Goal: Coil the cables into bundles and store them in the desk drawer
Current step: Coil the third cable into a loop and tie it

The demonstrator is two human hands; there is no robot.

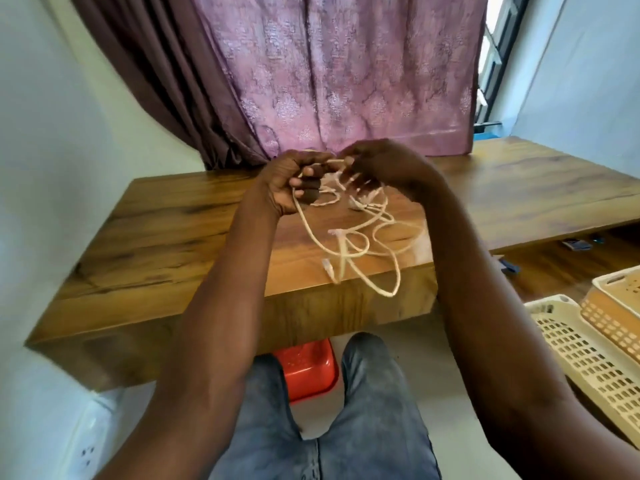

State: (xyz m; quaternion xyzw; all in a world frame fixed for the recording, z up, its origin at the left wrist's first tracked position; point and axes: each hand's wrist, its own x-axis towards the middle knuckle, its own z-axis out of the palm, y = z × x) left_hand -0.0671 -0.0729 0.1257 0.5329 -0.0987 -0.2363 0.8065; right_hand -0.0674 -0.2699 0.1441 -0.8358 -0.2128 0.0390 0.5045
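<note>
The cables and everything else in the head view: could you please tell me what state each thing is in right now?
cream cables: loose and tangled, not bundled, trailing over the desk edge
left hand: fingers curled, gripping cable strands
right hand: pinching a strand above the desk
desk: top bears the tangle; no drawer seen open
curtain: drawn
baskets: on the floor, contents cannot be seen

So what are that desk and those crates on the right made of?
The desk looks like wood or a wood-look laminate: brown grain streaks, slight sheen. The crates, cream and orange, look like moulded plastic: smooth matte walls with regular grids of holes.
</note>
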